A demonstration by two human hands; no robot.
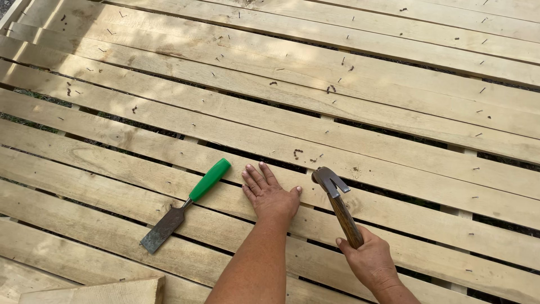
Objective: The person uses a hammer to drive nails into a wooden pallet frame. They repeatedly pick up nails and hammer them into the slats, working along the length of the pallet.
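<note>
Long pale boards (349, 141) fill the whole view. They run side by side from the upper left down to the lower right, with thin dark gaps between them. Small bent nails (297, 153) lie here and there on the wood.

The left hand (269, 194) lies flat on a board near the middle. Its palm is down and its fingers are a little spread, pointing up and left. It holds nothing.

The right hand (368, 260) is closed tight round the wooden handle of a hammer (339, 205). The hammer's long side goes from the hand at the lower right up toward the upper left. Its metal head is at the top end, just right of the left thumb. The split claw points to the right. The head is over the board, close to the wood, but I cannot tell if it touches.

A chisel (183, 205) lies on the boards just left of the left hand, not touching it. Its green handle points up and right. Its flat, rusty blade points down and left.

A short piece of wood (101, 290) sits at the bottom left edge.
</note>
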